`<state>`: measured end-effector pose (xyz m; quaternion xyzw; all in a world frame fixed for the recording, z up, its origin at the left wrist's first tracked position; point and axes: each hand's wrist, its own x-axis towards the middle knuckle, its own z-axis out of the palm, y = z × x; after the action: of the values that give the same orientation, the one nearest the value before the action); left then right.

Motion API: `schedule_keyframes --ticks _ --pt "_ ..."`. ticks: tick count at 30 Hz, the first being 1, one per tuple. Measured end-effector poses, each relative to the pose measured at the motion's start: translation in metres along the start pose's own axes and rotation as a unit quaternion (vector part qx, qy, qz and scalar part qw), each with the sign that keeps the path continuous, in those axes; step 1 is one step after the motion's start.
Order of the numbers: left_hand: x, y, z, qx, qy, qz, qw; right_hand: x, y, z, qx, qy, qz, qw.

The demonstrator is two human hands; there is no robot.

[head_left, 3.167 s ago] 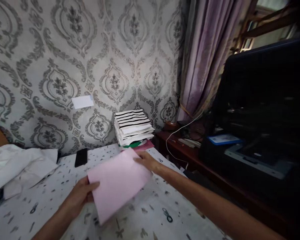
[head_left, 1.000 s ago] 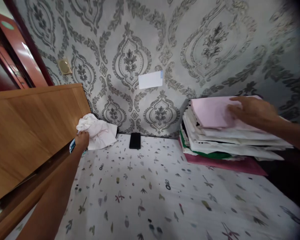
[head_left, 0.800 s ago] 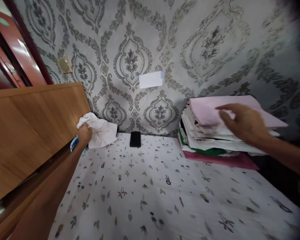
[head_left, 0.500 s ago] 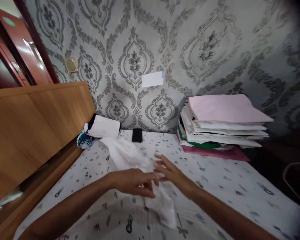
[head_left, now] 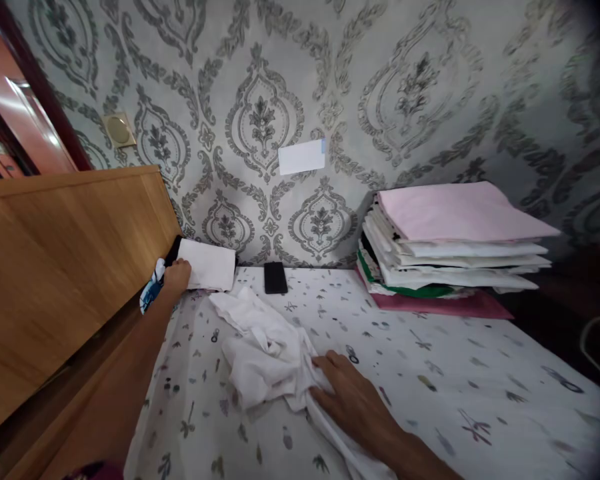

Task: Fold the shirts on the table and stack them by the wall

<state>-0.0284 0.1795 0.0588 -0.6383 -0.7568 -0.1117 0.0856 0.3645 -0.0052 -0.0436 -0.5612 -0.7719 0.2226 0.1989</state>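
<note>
A crumpled white cloth lies across the middle of the patterned bedsheet, one strip trailing toward the bottom edge. My right hand is on its right side, thumb and fingers closed around a fold. At the far left, my left hand is a fist on the left edge of a folded white cloth; its fingertips are hidden. Just beside that fist are a black item and a bunched blue-and-white patterned fabric, both partly covered by my hand and arm.
A stack of folded fabrics, pink on top, stands at the right against the wallpapered wall. A small black flat object lies near the wall. A wooden headboard borders the left side of the bedsheet.
My left hand has gone from the middle to the folded white cloth at the far left. My right hand has moved down and closed on the white cloth, which is now more bunched.
</note>
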Motion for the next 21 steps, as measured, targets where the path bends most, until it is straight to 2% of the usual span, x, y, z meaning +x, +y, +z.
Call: schedule_keyframes --ticks 2,4,7,9,12,14,16,18,21 --pt "0.009 0.0 0.0 0.002 -0.017 0.012 1.0 0.007 0.002 0.001 0.01 0.015 -0.022 1.0" --pt "0.011 0.0 -0.007 -0.006 -0.041 0.027 0.999 0.013 0.004 -0.002 0.047 0.021 -0.032 0.998" --pt "-0.007 -0.007 -0.027 -0.032 -0.109 0.068 0.991 0.024 0.003 -0.015 0.147 0.007 -0.025 0.989" --pt "-0.033 -0.018 -0.038 -0.067 -0.207 0.115 0.969 0.033 -0.002 -0.025 0.234 -0.006 -0.015 0.972" --pt "-0.077 -0.035 -0.047 -0.149 -0.38 0.182 0.895 0.059 -0.024 -0.038 0.341 -0.018 -0.001 0.94" --pt "-0.101 -0.042 -0.053 -0.198 -0.435 0.204 0.854 0.091 -0.052 -0.046 0.356 -0.003 -0.013 0.934" --pt "-0.117 -0.044 -0.062 -0.235 -0.45 0.211 0.835 0.135 -0.093 -0.055 0.315 0.033 -0.03 0.948" --pt "-0.129 -0.041 -0.074 -0.268 -0.47 0.232 0.808 0.185 -0.145 -0.066 0.259 0.071 -0.031 0.963" --pt "-0.145 -0.033 -0.094 -0.309 -0.481 0.292 0.766 0.254 -0.227 -0.079 0.251 0.099 -0.077 0.96"
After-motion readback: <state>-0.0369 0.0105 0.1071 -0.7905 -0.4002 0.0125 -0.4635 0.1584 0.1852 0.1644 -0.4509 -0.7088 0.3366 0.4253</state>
